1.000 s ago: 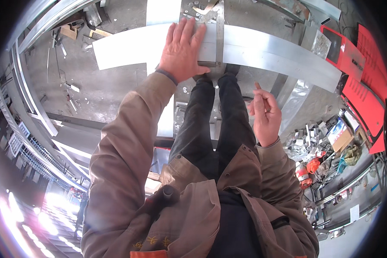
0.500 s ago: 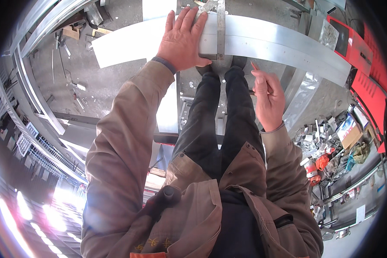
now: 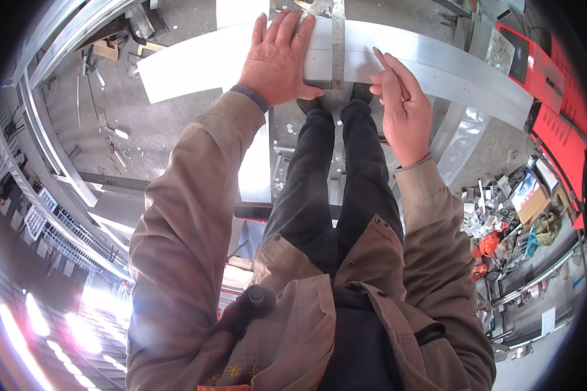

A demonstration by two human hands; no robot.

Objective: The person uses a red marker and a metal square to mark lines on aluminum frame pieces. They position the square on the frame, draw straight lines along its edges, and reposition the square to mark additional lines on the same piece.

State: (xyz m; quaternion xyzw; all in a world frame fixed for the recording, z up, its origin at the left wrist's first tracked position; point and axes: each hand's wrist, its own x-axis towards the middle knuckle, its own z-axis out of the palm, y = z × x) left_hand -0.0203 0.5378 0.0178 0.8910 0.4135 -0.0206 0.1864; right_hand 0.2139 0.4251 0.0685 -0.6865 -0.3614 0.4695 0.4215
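Observation:
A long silvery metal profile (image 3: 437, 62) lies crosswise in front of me. My left hand (image 3: 275, 62) rests flat on it, fingers spread toward the far edge, thumb at the near edge. Just right of that hand, a metal ruler blade (image 3: 338, 49) lies across the profile; it looks like part of a square, with a block-like piece (image 3: 318, 70) beside it near my thumb. My right hand (image 3: 403, 111) is closed around a thin pencil-like stick (image 3: 377, 57), its tip pointing up and left over the profile, right of the blade. Whether the tip touches the metal, I cannot tell.
A red machine (image 3: 548, 85) stands at the profile's right end. Metal offcuts and clutter (image 3: 502, 208) are heaped at the right. Metal rails (image 3: 52, 143) run along the left, and scraps lie on the grey floor (image 3: 150, 130). My legs (image 3: 306, 156) are below the profile.
My right hand has moved up and slightly left, bringing the pencil-like stick over the profile near the blade. The blade has shifted slightly right; my left hand stays almost in place.

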